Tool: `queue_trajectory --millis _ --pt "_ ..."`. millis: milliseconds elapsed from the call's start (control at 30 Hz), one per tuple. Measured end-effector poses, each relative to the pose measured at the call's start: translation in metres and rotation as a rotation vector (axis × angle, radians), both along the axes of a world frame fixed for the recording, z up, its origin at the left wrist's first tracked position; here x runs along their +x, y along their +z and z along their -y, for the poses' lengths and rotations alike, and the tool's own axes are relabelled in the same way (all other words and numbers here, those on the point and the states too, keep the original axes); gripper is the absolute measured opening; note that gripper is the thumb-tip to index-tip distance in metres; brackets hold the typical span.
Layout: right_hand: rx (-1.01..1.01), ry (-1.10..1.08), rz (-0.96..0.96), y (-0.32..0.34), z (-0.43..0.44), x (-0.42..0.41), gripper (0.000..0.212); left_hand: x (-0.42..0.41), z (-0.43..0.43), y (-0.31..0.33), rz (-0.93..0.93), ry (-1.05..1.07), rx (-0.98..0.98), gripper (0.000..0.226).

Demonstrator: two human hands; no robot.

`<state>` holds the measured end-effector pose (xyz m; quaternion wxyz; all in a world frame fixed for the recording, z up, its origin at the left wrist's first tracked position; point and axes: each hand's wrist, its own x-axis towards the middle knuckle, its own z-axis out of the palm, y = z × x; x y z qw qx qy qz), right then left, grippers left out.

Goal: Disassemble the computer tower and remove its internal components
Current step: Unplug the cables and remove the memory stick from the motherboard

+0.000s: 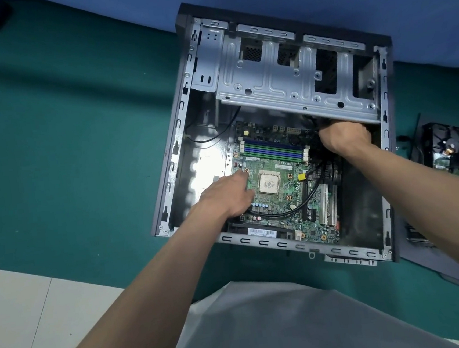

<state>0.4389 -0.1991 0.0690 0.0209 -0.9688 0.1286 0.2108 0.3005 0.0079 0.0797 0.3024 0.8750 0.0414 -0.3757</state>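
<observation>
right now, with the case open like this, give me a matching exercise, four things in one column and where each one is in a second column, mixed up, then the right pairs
Things
1. left hand
2. right hand
3. processor
4. memory slots

Places
a. middle of the green motherboard, silver top bare
b. resting on the motherboard's left edge, beside the processor
c. tucked under the rim of the metal drive cage, fingers hidden
d. blue and green strips between the drive cage and the processor

Pairs: 1-b, 2-c, 3-a, 4-d
</observation>
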Motion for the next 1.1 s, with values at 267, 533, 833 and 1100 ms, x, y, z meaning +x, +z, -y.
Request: queue_trajectory --millis 267,533,833,1100 --pt "0.034 -0.007 -0.041 0.001 -0.002 0.002 0.045 0.0 0.0 -0.001 0.007 -0.01 -0.003 0.028" --pt "0.038 0.01 -0.043 0.01 -0.006 -0.004 0.028 0.0 0.0 -0.006 0.015 -0.012 -0.005 0.027" --pt "0.157 -0.024 0.318 0.01 -0.005 -0.04 0.016 -0.002 0.0 -0.008 0.061 -0.057 0.009 0.022" --pt "0.483 -0.01 0.372 0.03 0.001 -0.082 0.022 -0.002 0.002 -0.012 0.106 -0.035 0.036 0.018"
